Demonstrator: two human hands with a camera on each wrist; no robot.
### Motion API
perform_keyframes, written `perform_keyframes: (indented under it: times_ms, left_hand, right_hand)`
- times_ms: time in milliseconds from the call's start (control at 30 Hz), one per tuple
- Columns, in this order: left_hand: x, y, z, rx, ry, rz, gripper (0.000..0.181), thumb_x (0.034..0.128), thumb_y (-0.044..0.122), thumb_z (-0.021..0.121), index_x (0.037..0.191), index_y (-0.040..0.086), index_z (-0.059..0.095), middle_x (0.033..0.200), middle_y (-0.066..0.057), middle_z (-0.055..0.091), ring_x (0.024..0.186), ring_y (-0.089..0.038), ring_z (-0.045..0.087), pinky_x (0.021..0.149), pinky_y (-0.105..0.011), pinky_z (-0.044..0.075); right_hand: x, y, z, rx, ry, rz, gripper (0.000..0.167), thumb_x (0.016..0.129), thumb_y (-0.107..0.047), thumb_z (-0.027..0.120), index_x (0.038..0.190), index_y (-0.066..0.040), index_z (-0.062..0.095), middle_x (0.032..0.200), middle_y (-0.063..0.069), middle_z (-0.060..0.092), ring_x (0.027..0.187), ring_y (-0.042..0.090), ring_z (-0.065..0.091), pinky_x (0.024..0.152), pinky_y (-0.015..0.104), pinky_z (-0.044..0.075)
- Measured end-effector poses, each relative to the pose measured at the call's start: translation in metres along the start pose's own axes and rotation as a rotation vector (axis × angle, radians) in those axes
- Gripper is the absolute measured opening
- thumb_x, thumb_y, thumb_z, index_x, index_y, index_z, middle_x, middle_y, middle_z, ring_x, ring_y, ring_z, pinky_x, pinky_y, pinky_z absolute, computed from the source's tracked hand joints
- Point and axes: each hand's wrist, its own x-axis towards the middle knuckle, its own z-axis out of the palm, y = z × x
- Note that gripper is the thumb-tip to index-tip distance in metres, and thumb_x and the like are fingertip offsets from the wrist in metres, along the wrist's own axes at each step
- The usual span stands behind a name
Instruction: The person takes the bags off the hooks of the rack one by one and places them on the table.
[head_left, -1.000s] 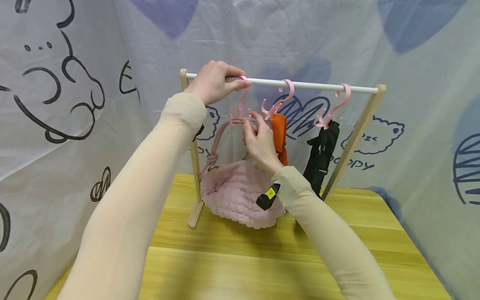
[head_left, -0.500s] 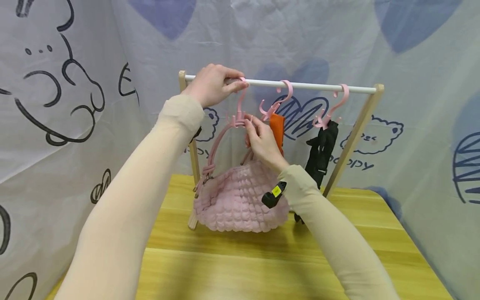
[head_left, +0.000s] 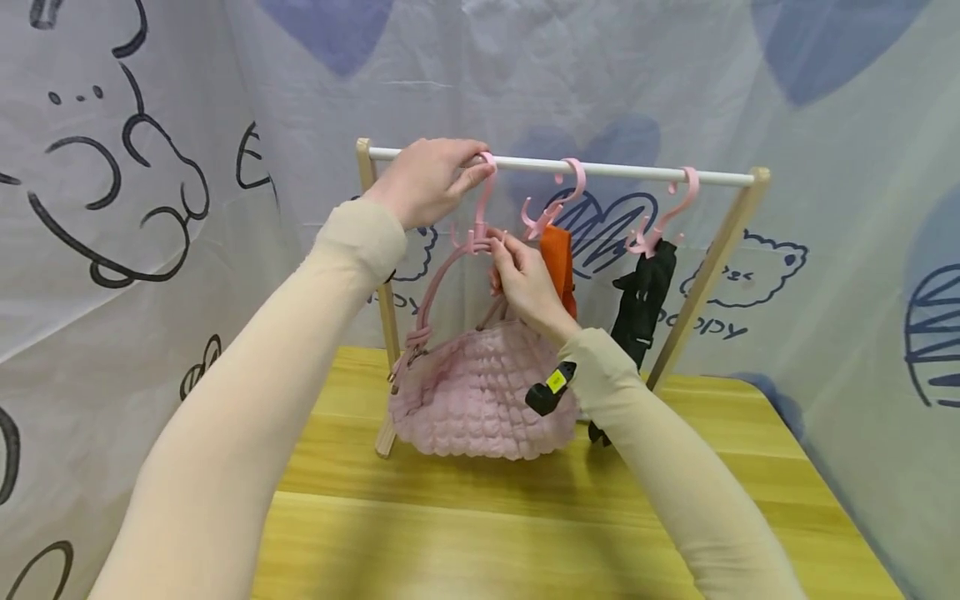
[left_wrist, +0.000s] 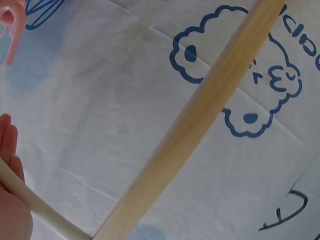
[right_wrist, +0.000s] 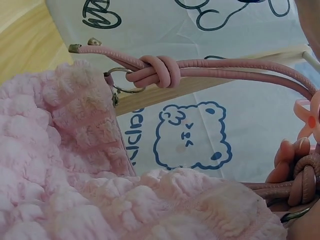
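Note:
A pink quilted handbag (head_left: 480, 396) hangs by its knotted strap (head_left: 431, 296) from the left pink hook (head_left: 483, 204). My left hand (head_left: 435, 177) grips the white rail (head_left: 626, 172) at the hook's top, its thumb and forefinger at the hook's curve. Part of that hand (left_wrist: 10, 200) shows round the rail in the left wrist view. Pinching the strap beside the hook's prongs is my right hand (head_left: 531, 287). In the right wrist view, its fingers (right_wrist: 285, 160) lie by a strap knot, and the bag's quilted body (right_wrist: 90, 150) fills the lower left.
Two more pink hooks hang farther right: one holds an orange strap-like item (head_left: 557, 262), the other a black folded item with buckles (head_left: 643, 308). Wooden legs (head_left: 708, 279) support the rail on a wood-grain table (head_left: 450, 533). A printed cloth (head_left: 847, 183) stands behind.
The handbag has turned and its strap has straightened under the hook. My right hand has shifted slightly right and down. My left hand has tilted, showing more of the hook's top.

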Motion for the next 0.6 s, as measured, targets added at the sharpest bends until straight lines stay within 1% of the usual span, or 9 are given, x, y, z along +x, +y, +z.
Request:
perform_keyframes:
  times_ms: [67,133,167,300,333,400,500,533,600]
  left_hand:
    - [-0.002,0.001,0.002,-0.047,0.040,-0.002,0.047,0.1085,0.041,0.041,0.143,0.012,0.055,0.139,-0.009,0.064,0.122,-0.026,0.063,0.111,-0.042,0.044]
    - [-0.006,0.001,0.005,-0.154,0.117,-0.010,0.044,0.1089,0.034,0.043,0.145,0.010,0.054,0.143,-0.009,0.061,0.128,-0.024,0.061,0.114,-0.038,0.043]
    - [-0.009,0.001,0.006,-0.223,0.170,-0.015,0.042,0.1086,0.030,0.045,0.143,0.010,0.056,0.142,-0.009,0.061,0.127,-0.024,0.062,0.114,-0.035,0.043]
    - [-0.020,0.003,0.013,-0.515,0.406,-0.045,0.029,0.1049,0.015,0.053,0.128,0.005,0.067,0.128,-0.010,0.068,0.116,-0.019,0.065,0.106,-0.025,0.047]
    - [-0.023,0.004,0.016,-0.570,0.453,-0.059,0.027,0.1043,0.013,0.053,0.125,0.004,0.068,0.124,-0.011,0.069,0.113,-0.018,0.065,0.104,-0.024,0.047]
    - [-0.030,0.006,0.020,-0.671,0.524,-0.101,0.024,0.1032,0.011,0.054,0.120,0.003,0.069,0.115,-0.011,0.070,0.106,-0.016,0.065,0.099,-0.022,0.048]
    - [-0.039,0.009,0.029,-0.814,0.576,-0.163,0.019,0.1026,0.010,0.052,0.112,0.001,0.066,0.098,-0.004,0.068,0.093,-0.011,0.064,0.091,-0.022,0.051]
    - [-0.042,0.009,0.032,-0.852,0.580,-0.183,0.017,0.1024,0.010,0.052,0.109,0.001,0.065,0.092,-0.001,0.066,0.089,-0.010,0.063,0.089,-0.022,0.051]
    - [-0.047,0.009,0.038,-0.898,0.562,-0.229,0.015,0.1026,0.011,0.050,0.105,0.002,0.062,0.085,0.005,0.061,0.083,-0.008,0.060,0.087,-0.023,0.051]
  right_hand:
    - [0.000,0.000,-0.001,0.009,0.001,0.000,0.042,0.110,-0.021,0.040,0.144,0.000,0.052,0.067,0.001,0.049,0.057,0.016,0.051,0.058,0.021,0.049]
    - [0.000,-0.001,-0.001,0.012,-0.002,0.002,0.041,0.110,-0.021,0.040,0.143,0.001,0.052,0.067,0.000,0.049,0.057,0.015,0.051,0.059,0.021,0.049]
    - [0.000,-0.001,0.000,0.011,-0.004,0.002,0.041,0.110,-0.021,0.040,0.143,0.001,0.052,0.067,0.000,0.049,0.057,0.015,0.051,0.059,0.022,0.050]
    - [0.000,-0.002,0.001,0.005,-0.009,0.002,0.041,0.110,-0.022,0.040,0.143,-0.001,0.052,0.068,0.002,0.049,0.058,0.016,0.052,0.060,0.023,0.050]
    - [-0.001,-0.002,0.001,0.004,-0.009,0.002,0.041,0.110,-0.022,0.040,0.143,-0.001,0.053,0.069,0.002,0.049,0.058,0.016,0.052,0.060,0.022,0.050]
    - [-0.001,-0.002,0.000,0.002,-0.008,0.010,0.041,0.110,-0.023,0.040,0.143,-0.001,0.053,0.069,0.002,0.049,0.059,0.016,0.052,0.060,0.022,0.050]
    - [-0.002,-0.002,0.000,0.004,-0.005,0.023,0.041,0.110,-0.023,0.040,0.143,-0.002,0.053,0.069,0.002,0.049,0.059,0.017,0.052,0.060,0.021,0.050]
    - [-0.002,-0.003,0.000,0.006,-0.003,0.025,0.041,0.110,-0.023,0.040,0.143,-0.002,0.053,0.069,0.002,0.049,0.059,0.017,0.051,0.059,0.021,0.050]
    - [-0.002,-0.003,0.000,0.011,-0.003,0.024,0.041,0.110,-0.023,0.041,0.144,-0.003,0.053,0.069,0.002,0.049,0.059,0.019,0.052,0.059,0.023,0.050]
